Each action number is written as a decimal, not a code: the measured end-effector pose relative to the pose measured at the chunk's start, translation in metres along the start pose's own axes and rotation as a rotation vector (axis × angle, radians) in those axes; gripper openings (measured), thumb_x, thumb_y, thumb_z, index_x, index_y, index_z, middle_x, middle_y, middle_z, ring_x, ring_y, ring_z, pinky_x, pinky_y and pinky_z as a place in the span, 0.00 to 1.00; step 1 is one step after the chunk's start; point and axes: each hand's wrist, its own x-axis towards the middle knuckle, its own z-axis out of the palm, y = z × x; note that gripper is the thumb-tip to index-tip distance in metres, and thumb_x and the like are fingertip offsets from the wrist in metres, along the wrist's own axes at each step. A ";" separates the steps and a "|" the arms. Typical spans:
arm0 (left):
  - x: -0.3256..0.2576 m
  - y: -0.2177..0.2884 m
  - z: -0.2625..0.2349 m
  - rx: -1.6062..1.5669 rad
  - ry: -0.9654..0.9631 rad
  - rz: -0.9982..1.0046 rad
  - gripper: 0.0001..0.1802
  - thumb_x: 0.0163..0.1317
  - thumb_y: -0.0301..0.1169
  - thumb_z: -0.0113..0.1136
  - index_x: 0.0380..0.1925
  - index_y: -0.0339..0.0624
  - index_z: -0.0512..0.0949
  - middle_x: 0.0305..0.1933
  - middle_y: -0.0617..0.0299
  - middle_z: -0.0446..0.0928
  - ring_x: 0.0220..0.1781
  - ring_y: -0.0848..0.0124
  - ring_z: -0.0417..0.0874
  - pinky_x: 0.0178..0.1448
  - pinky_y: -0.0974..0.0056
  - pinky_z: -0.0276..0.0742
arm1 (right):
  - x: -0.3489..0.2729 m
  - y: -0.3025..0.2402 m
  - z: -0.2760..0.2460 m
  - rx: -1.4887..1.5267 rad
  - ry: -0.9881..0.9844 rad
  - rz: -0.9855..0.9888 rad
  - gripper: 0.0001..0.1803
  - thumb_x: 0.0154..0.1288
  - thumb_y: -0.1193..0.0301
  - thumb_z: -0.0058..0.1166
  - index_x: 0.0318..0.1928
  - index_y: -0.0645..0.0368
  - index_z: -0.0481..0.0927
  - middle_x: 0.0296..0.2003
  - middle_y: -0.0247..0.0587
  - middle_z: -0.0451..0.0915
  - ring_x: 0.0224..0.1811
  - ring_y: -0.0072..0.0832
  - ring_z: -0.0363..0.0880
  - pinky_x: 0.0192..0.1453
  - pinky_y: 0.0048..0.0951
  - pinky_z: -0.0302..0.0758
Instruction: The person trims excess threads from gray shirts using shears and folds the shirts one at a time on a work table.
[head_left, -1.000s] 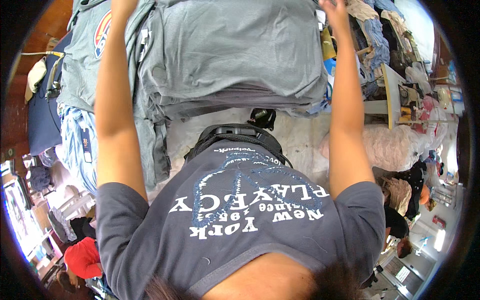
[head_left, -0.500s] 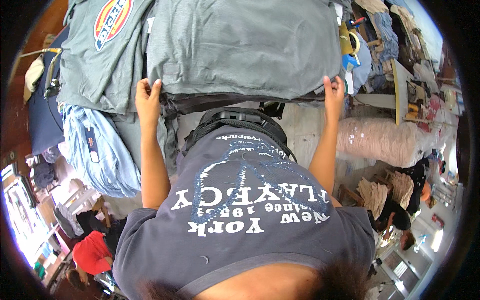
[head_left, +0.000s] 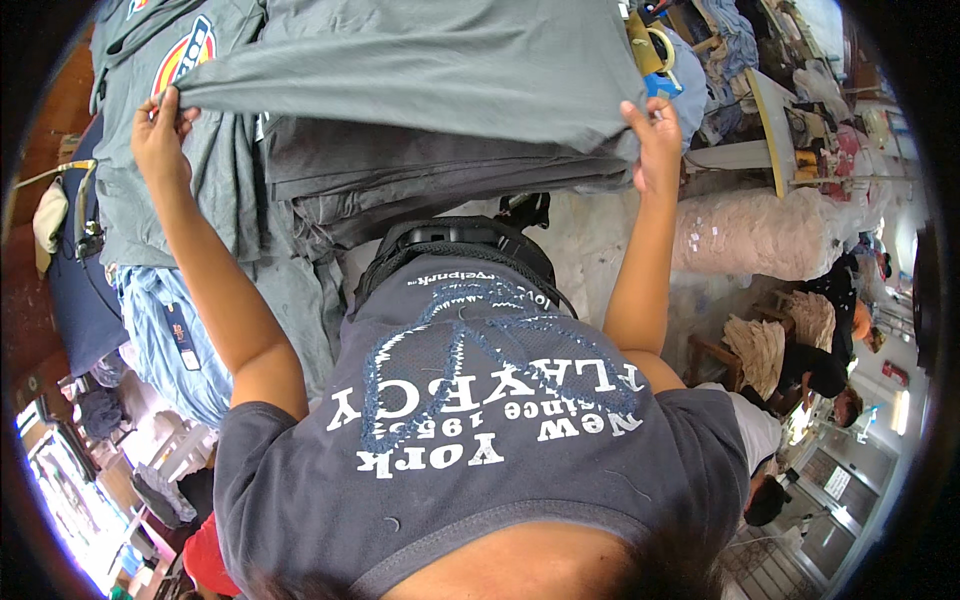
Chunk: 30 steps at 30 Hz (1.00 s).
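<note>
left hand point(head_left: 160, 125): sitting at about 10 o'clock in the view, fingers closing tight on the near left corner of the grey shirt point(head_left: 420, 70), arm stretching up from the lower left.
right hand point(head_left: 655, 140): sitting at about 1 o'clock, fingers pinching the near right corner of the same shirt, grip closed down on the cloth.
grey shirt: stretching flat between the two hands across the top of the view, near edge lifting off the stack below, far side running out of frame at 12 o'clock.
folded stack point(head_left: 400, 180): dark grey garments lying under the held shirt, just in front of the person's waist, edges hanging toward 6 o'clock.
logo shirt point(head_left: 190, 70): grey garment with a round orange and blue badge, lying at 11 o'clock, touching the left side of the held shirt.
light blue garment point(head_left: 170, 340): hanging at 9 o'clock with a tag on it, beside the left forearm.
waist bag point(head_left: 455, 245): black, sitting at centre on the person's front, below the stack.
pale fabric roll point(head_left: 770, 235): lying at 3 o'clock, well apart from the right hand.
other person point(head_left: 820, 360): sitting at 4 o'clock in dark clothes, far from both hands.
bench: cannot tell, cloth covering it fully.
</note>
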 end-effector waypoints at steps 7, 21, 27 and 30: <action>-0.020 -0.073 0.019 0.173 0.222 0.069 0.23 0.50 0.28 0.61 0.44 0.32 0.65 0.42 0.54 0.70 0.35 0.74 0.72 0.38 0.71 0.69 | -0.009 -0.024 -0.026 -0.412 -0.398 0.425 0.13 0.56 0.63 0.54 0.38 0.56 0.70 0.22 0.30 0.73 0.20 0.15 0.71 0.24 0.15 0.66; -0.185 -0.061 0.152 0.062 -0.312 -0.756 0.19 0.55 0.40 0.56 0.35 0.31 0.72 0.30 0.55 0.76 0.28 0.74 0.78 0.29 0.78 0.71 | 0.025 0.017 -0.020 -0.696 -0.604 -0.467 0.13 0.45 0.65 0.62 0.31 0.56 0.76 0.26 0.34 0.73 0.30 0.27 0.72 0.36 0.27 0.69; -0.193 -0.068 0.160 -0.118 -0.183 -0.557 0.07 0.56 0.33 0.56 0.29 0.42 0.70 0.29 0.62 0.74 0.29 0.75 0.77 0.31 0.75 0.72 | -0.008 0.045 0.016 -0.942 -0.805 -0.884 0.07 0.42 0.70 0.58 0.27 0.51 0.77 0.31 0.27 0.70 0.37 0.28 0.67 0.40 0.30 0.61; -0.189 -0.060 0.163 -0.309 0.006 -0.416 0.07 0.56 0.31 0.54 0.28 0.41 0.69 0.29 0.65 0.72 0.30 0.75 0.76 0.32 0.73 0.73 | -0.010 0.024 0.008 -0.727 -0.909 -0.854 0.08 0.41 0.72 0.58 0.27 0.51 0.78 0.30 0.27 0.70 0.37 0.28 0.67 0.40 0.29 0.61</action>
